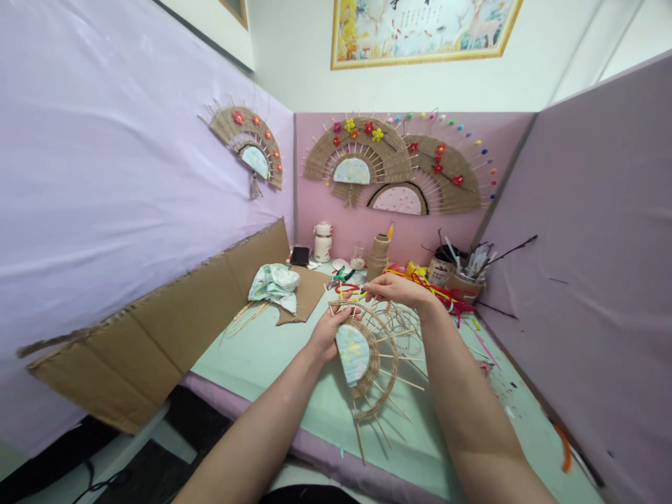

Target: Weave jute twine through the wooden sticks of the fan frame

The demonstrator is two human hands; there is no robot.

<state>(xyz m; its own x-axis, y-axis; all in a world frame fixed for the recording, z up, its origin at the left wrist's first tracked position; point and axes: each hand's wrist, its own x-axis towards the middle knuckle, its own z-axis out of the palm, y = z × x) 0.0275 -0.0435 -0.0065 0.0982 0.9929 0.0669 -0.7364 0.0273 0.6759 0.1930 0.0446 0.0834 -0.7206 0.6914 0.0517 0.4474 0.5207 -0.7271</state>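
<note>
A half-round woven fan (354, 353) is tilted over the table, with a pale blue-green patterned cloth centre, bands of brown twine and thin sticks radiating outward. My left hand (332, 329) grips it at its upper left end, thumb on top and fingers partly hidden behind. Close by, at the fan's upper edge, my right hand (391, 288) is closed in a pinch, apparently on the twine; the fingertips are small in view. Loose loops of twine (407, 325) lie beneath the right wrist, beside the fan's sticks.
Behind the hands stand a twine spool (378, 257), a white bottle (323, 243) and pots of sticks (465, 283). Green-handled pliers (342, 276) and crumpled cloth (274, 285) lie nearer. A cardboard sheet (157, 315) walls the left side; finished fans (360, 150) hang behind.
</note>
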